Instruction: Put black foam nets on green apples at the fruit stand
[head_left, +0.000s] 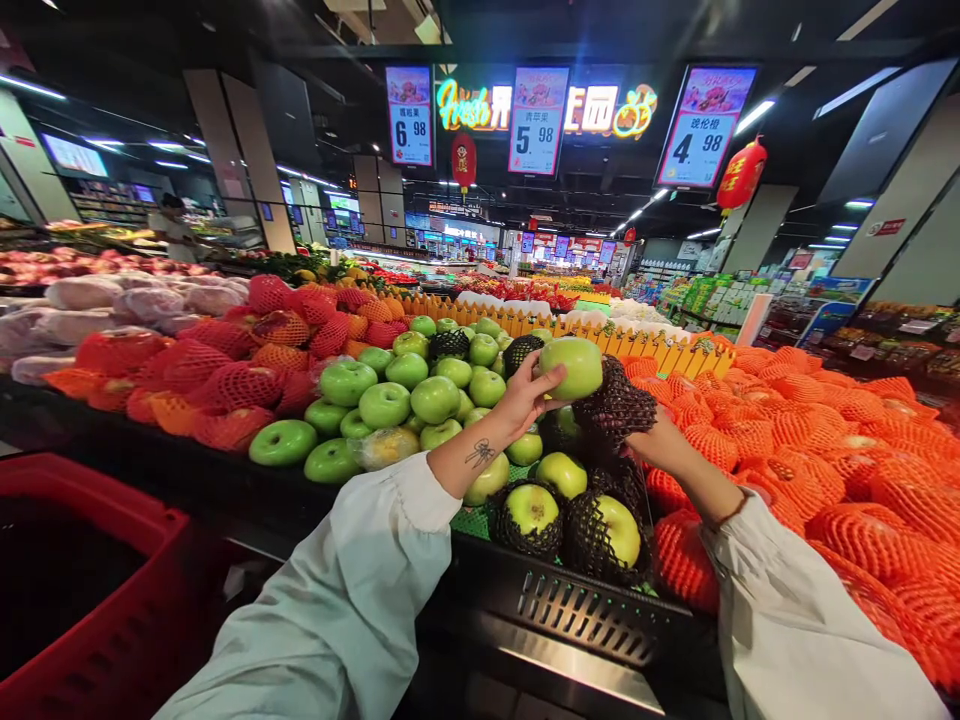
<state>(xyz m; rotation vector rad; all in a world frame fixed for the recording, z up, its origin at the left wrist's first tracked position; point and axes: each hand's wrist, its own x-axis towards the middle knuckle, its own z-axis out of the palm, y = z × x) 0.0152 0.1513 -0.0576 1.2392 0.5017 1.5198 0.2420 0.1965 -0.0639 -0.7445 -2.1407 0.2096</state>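
Green apple (573, 368), held in left hand (529, 398); black foam net (615, 402) gripped in right hand (654, 440).
Judged firm, light, slick-skinned, prone to bruising; broad sides offered the best hold.

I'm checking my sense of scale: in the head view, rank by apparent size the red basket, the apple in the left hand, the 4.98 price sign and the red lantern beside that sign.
1. Red basket
2. Price sign
3. Apple and red lantern: too alike to rank.
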